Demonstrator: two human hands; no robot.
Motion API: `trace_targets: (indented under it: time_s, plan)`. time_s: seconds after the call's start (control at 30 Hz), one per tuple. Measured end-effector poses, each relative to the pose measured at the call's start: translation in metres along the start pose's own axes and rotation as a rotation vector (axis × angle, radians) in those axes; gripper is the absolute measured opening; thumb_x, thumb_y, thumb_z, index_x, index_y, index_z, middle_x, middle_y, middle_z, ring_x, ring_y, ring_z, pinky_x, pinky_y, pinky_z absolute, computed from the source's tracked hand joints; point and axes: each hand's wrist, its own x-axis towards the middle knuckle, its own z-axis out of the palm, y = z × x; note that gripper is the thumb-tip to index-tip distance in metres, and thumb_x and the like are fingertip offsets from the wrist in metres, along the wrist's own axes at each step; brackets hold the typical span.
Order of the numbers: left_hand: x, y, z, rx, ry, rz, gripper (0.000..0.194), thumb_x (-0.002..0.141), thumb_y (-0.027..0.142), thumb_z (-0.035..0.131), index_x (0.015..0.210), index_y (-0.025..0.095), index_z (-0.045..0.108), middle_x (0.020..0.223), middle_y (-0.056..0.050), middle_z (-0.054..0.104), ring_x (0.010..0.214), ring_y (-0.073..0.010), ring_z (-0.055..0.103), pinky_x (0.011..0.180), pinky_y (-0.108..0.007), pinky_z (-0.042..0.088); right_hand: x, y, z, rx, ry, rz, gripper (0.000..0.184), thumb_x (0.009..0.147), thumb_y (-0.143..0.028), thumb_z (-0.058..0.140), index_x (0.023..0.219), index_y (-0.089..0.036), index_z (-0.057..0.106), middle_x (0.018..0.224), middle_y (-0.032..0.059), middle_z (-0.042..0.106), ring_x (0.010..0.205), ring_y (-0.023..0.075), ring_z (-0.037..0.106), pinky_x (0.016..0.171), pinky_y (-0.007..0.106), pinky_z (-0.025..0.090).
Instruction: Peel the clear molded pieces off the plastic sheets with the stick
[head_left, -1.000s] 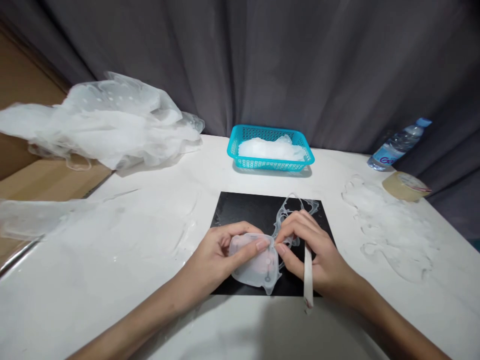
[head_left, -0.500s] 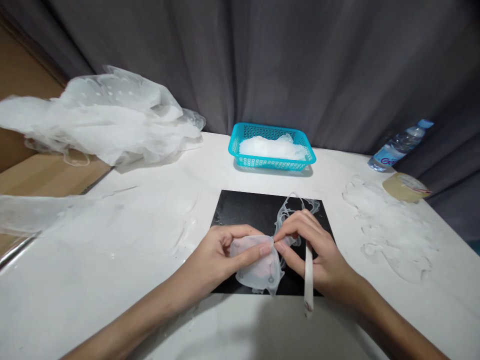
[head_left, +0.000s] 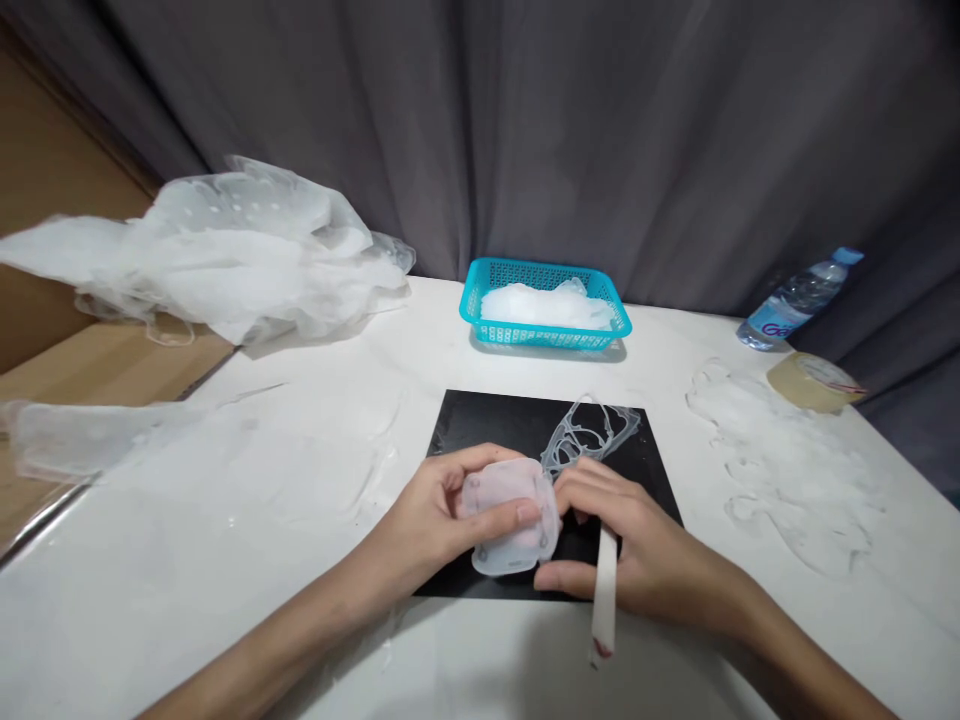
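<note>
A translucent, rounded-square silicone-looking piece [head_left: 499, 555] is in my left hand [head_left: 450, 510], the thumb pressed on its face and the fingers behind it. My right hand [head_left: 622, 530] is at the piece's right edge, its fingers curled and its thumb extended below. A slim, white-wrapped stick-like tool [head_left: 604, 590] is tucked in the right palm, its dark-marked end pointing down; the other end is hidden. Under both hands lies a black mat [head_left: 487, 420], with a clear web of trimmed scraps [head_left: 585, 430] on its far right part.
A turquoise basket [head_left: 551, 340] holding white pieces stands behind the mat. Left are a heap of translucent sheets [head_left: 247, 260], flat sheets [head_left: 247, 460] and a cardboard box [head_left: 105, 370]. Right are clear scraps [head_left: 795, 470], a tape roll [head_left: 814, 382] and a water bottle [head_left: 799, 300].
The right fingers have left their pinch at the piece's upper right corner and moved down its side, the thumb swinging lower. The piece has turned slightly, and the corner tab no longer shows.
</note>
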Motion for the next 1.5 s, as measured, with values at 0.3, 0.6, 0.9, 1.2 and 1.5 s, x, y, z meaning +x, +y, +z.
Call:
trace_targets:
  time_s: [0.3,0.6,0.9,1.2,1.5]
  plan:
    - [-0.003,0.002,-0.001,-0.075,0.019,0.014,0.03,0.083,0.035,0.086,0.106,0.019,0.074,0.086,-0.001,0.072,0.072,-0.015,0.068,0.063,-0.021,0.055,-0.002,-0.009,-0.008,0.319,-0.027,0.184,0.019,0.091,-0.028,0.076,0.104,-0.025,0.062,0.095,0.0001,0.069,0.084,0.0166,0.058,0.077,0.029,0.05]
    - [-0.002,-0.001,0.003,-0.108,0.086,0.062,0.036,0.081,0.031,0.09,0.107,0.022,0.068,0.089,0.002,0.069,0.076,-0.0126,0.065,0.067,-0.018,0.055,0.001,-0.007,0.017,0.628,0.176,0.29,0.037,0.087,-0.035,0.082,0.112,-0.025,0.057,0.085,-0.0015,0.069,0.069,0.0124,0.051,0.065,0.025,0.046]
    - [0.0,-0.005,0.005,-0.088,0.08,0.067,0.038,0.082,0.035,0.089,0.105,0.021,0.063,0.087,0.003,0.066,0.071,-0.0126,0.062,0.061,-0.019,0.051,0.002,-0.005,0.015,0.477,0.243,0.2,0.028,0.091,-0.022,0.071,0.116,-0.027,0.059,0.082,-0.0045,0.062,0.066,0.0112,0.044,0.063,0.023,0.041]
    - [-0.001,-0.008,0.003,-0.039,0.055,0.064,0.034,0.084,0.035,0.087,0.104,0.023,0.063,0.086,0.004,0.065,0.071,-0.0116,0.058,0.061,-0.018,0.045,-0.001,0.006,0.017,0.119,0.23,0.094,0.038,0.091,-0.014,0.062,0.125,-0.03,0.056,0.087,-0.0028,0.067,0.081,0.0164,0.064,0.076,0.028,0.05]
    - [0.0,-0.006,-0.001,-0.011,0.019,0.023,0.032,0.085,0.037,0.085,0.102,0.022,0.063,0.081,0.006,0.059,0.07,-0.0112,0.053,0.062,-0.018,0.044,0.001,0.005,0.019,-0.164,0.293,-0.014,0.04,0.085,-0.007,0.058,0.12,-0.027,0.056,0.09,-0.0007,0.066,0.082,0.0182,0.065,0.077,0.031,0.05]
